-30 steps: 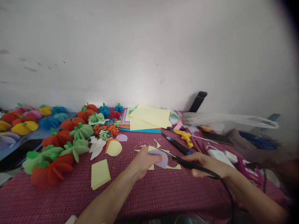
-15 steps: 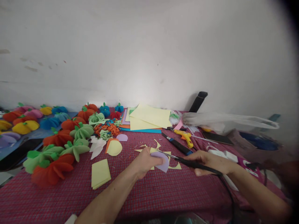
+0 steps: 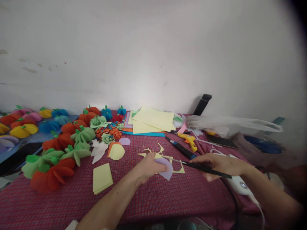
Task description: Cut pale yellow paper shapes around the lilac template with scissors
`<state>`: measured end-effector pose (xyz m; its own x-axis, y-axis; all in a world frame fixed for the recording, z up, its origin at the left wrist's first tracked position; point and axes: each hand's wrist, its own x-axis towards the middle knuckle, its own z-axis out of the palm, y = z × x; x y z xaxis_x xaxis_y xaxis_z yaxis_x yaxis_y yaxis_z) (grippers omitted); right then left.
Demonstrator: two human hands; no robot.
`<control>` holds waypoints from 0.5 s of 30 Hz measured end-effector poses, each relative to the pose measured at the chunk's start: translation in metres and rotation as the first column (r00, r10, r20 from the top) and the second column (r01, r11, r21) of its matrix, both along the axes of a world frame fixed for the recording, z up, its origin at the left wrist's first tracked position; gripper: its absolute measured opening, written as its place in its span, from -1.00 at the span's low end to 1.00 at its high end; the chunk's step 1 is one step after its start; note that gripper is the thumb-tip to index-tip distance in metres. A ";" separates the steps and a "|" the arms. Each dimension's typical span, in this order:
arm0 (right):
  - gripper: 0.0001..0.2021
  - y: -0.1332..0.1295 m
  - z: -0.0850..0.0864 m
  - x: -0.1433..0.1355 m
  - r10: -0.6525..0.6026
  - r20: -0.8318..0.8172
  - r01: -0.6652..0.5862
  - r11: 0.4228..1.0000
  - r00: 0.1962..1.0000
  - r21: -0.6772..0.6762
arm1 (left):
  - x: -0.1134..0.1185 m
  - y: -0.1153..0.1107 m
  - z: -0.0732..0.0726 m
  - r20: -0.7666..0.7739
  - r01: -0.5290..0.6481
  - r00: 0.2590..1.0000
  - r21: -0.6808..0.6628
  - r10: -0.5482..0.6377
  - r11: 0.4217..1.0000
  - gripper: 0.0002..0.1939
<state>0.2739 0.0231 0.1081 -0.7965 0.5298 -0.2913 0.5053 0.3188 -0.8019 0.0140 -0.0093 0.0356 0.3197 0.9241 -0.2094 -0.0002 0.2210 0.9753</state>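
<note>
"How's my left grip (image 3: 150,168) doing?"

"I have it closed, thumb over the purple paper (image 3: 166,174), which sticks out to its right above the desk (image 3: 192,199)."

"And my right grip (image 3: 217,163)?"

"Wrapped around the black handle of the scissors (image 3: 190,164), fingers curled. The blades point left toward the paper; I can't tell how wide they stand."

"What's around them?"

"Pale yellow offcuts (image 3: 160,148) just beyond my left grip, a yellow square stack (image 3: 102,177) to its left. Beyond the right grip I see a blue-and-black tool (image 3: 183,150), and farther on, the yellow glue gun (image 3: 191,141)."
</note>
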 end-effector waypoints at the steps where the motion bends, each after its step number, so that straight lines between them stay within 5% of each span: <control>1: -0.48 0.001 -0.001 0.004 0.003 0.021 -0.003 0.999 1.000 -0.038 | 0.000 0.000 0.000 -0.001 -0.005 1.000 -0.003 0.005 1.000 -0.88; 5: -0.46 0.005 -0.009 0.021 0.027 0.029 -0.021 0.983 0.999 -0.183 | 0.000 0.002 0.000 0.004 -0.034 0.999 -0.016 0.034 0.999 -0.88; 8: -0.53 0.004 -0.020 0.023 -0.063 -0.047 0.055 0.987 0.997 -0.149 | 0.001 0.002 -0.001 0.021 -0.041 0.999 -0.004 0.041 0.999 -0.85; 12: -0.55 -0.007 -0.034 -0.006 -0.360 -0.277 0.345 0.933 0.891 -0.102 | 0.001 0.003 -0.003 -0.005 -0.024 1.000 0.010 0.024 1.000 -0.88; 15: -0.57 -0.017 -0.038 -0.044 -0.389 -0.407 0.373 0.920 0.826 -0.121 | 0.001 0.002 -0.003 -0.026 0.000 1.000 0.053 0.002 0.999 -0.90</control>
